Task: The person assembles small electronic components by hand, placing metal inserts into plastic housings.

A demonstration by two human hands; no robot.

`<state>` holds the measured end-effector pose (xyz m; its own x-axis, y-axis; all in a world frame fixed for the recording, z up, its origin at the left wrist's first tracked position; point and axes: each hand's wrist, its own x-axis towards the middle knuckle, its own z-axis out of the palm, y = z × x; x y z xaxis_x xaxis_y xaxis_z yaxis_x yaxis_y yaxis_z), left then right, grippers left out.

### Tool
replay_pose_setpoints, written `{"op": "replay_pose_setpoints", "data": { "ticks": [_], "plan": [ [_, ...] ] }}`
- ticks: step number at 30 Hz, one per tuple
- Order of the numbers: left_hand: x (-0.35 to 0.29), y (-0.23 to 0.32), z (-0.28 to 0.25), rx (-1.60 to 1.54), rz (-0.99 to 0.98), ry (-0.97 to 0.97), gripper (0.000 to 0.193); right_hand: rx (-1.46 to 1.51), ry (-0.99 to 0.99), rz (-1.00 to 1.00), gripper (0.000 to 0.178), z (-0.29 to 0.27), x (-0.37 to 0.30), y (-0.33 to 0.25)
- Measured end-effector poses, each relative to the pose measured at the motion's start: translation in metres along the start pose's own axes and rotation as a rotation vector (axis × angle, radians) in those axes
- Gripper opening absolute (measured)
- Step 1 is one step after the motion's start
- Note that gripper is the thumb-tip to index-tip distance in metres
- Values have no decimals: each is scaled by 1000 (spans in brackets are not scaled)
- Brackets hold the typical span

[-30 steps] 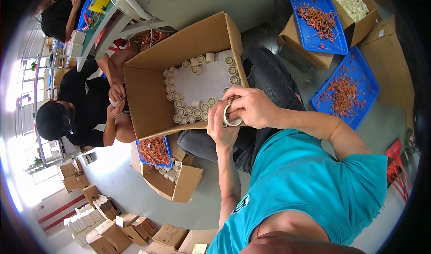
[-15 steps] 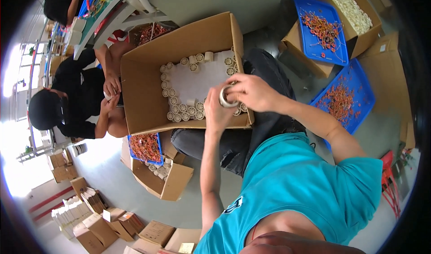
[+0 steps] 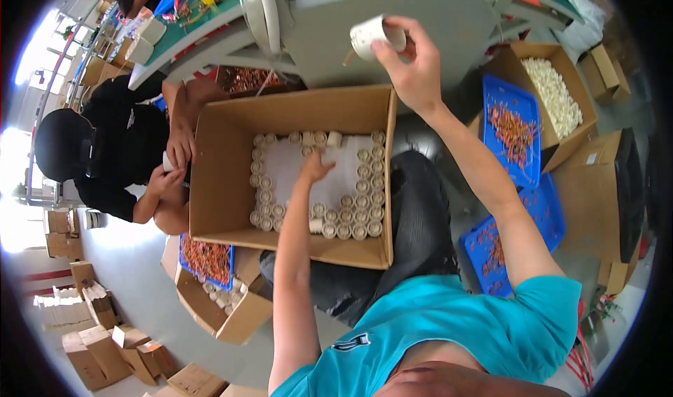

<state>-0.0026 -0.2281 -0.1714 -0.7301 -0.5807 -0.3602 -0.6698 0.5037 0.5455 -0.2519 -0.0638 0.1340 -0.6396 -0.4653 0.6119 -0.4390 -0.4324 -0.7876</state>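
Observation:
My right hand [image 3: 413, 64] is raised beyond the box's far right corner, fingers closed round a white hollow cylinder [image 3: 364, 41], like a wide tape roll. A small brownish strip hangs below the cylinder. My left hand [image 3: 317, 167] reaches into the open cardboard box [image 3: 294, 247], fingers apart and nothing visible in them. It hovers over the pale bottom, close to the far row of parts. Small off-white round parts [image 3: 361, 214] with spoked ends line the box's sides, mostly upright. One part [image 3: 334, 139] near my left hand lies on its side.
Blue trays [image 3: 505, 106] of red-orange wired pieces stand at right, beside a carton of cream pieces [image 3: 550, 92]. A co-worker in black [image 3: 116, 137] sits at left, holding a small white item. A grey machine panel [image 3: 385, 18] rises behind the box. More cartons [image 3: 98, 355] stand lower left.
My hands have separated. The right has lifted the white cylinder up and away past the box, and the left has moved into the box. The view has shifted too.

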Motion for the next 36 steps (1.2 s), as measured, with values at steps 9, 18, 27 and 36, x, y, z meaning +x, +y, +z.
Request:
{"op": "replay_pose_setpoints", "data": {
  "ticks": [9, 18, 27, 36],
  "plan": [
    [-25, -41, 134, 432, -489, -394, 49, -680, -10, -251, 51, 76, 196, 65],
    [-38, -68, 150, 484, -440, -267, 38, -790, -51, -225, 62, 91, 197, 83],
    [9, -55, 62, -297, -399, -170, 71, -560, 327, 91, 58, -137, -66, 56],
    [-108, 100, -81, -1607, 315, -1, 47, -1014, 597, 739, 34, -381, -225, 79]
  ]
}}
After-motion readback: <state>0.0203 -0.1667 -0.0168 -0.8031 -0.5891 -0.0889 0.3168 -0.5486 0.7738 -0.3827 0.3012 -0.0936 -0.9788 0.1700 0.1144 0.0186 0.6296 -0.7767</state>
